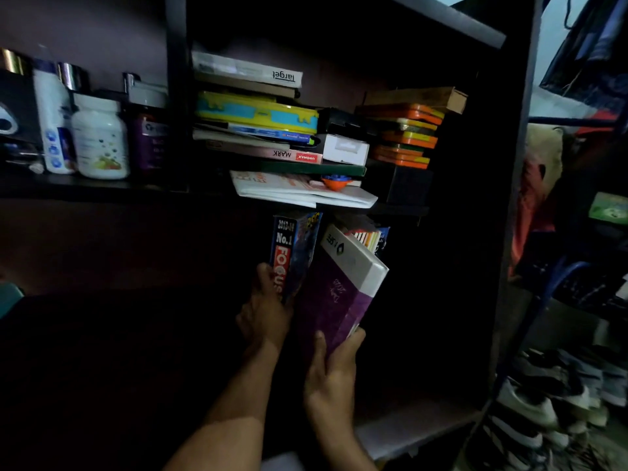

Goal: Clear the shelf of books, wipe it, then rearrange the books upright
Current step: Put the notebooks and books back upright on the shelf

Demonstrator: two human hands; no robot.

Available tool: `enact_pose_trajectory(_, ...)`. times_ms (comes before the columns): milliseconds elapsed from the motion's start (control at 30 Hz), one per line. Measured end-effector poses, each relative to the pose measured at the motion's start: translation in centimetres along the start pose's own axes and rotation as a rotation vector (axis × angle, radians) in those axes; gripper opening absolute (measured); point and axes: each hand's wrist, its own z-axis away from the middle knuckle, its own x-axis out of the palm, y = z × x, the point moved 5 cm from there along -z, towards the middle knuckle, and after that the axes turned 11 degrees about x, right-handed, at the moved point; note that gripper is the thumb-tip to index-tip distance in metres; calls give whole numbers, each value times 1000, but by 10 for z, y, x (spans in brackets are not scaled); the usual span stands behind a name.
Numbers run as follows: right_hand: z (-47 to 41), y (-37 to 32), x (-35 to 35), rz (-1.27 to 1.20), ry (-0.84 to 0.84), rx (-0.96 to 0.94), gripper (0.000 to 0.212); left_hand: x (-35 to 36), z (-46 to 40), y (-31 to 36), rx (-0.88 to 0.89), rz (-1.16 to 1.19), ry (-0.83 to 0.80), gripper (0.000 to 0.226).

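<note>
Nearest the camera, the right hand is gripping the lower edge of a purple book, thumb on the cover and fingers curled round the underside. The book is tilting to the right, its white page block facing up and to the right, and it is sitting in the lower compartment of the dark shelf unit.

Just beyond, the left hand is pressing against a thick book with "FOCUS" on its spine — the thumb is lying along the spine, while the other fingers are lost in the dark, so how far they are wrapping round it cannot be told. This book is standing nearly upright, touching the purple one on its left side. Behind the purple book, more books are leaning in the same compartment, only their tops showing.

Higher up, the compartment above is holding a flat pile of books and papers — a white folded sheet is overhanging the board at the bottom, with an orange and blue toy lying on it. To the right of that pile, orange-edged tins are stacked with a brown box on top.

Farthest left, white bottles are standing on a side ledge.
</note>
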Motion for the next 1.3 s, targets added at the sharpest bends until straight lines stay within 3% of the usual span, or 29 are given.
enact_pose_trajectory(167,-47,2,11,174,-41,-27,38,-2,1,2,34,-44,-5,101)
enact_pose_trajectory(367,-76,1,42,539,-198,44,43,12,-3,-4,49,-10,-150,102)
enact_pose_trajectory(500,-75,3,23,284,-64,42,38,19,-3,-3,85,107,-182,104)
enact_pose_trajectory(600,-75,5,20,306,0,-76,23,23,-5,-4,125,170,-169,98)
enact_pose_trajectory(833,-82,15,32,378,-111,-99,24,32,1,-1,188,168,-183,77)
enact_pose_trajectory(1100,-44,11,-4,320,-198,0,24,5,43,19,264,215,-186,84)
enact_pose_trajectory(1200,-10,3,-37,321,-254,111,36,-5,95,51,422,247,-374,70)
enact_pose_trajectory(1300,26,-4,-91,403,-270,216,44,-12,160,93,550,249,-647,81)
